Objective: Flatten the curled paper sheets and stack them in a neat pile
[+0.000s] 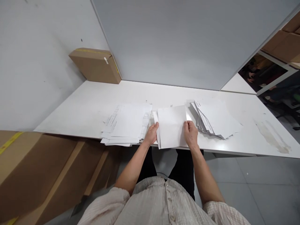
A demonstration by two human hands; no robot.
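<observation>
From the wearer's head, the single view is directed forward and steeply down; the worktop [168, 93] is seen close up, the shirt [154, 203] closer.

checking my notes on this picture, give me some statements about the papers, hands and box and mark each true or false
1. The left hand and right hand both grip the held sheets. True.
2. The left pile shows some writing or print. True.
3. The held sheets lie on top of the left pile. False: they are between it and the right pile.
4. The right pile is neatly squared up. False: its edges are uneven.
5. A cardboard box rests on the white table. True.
</observation>
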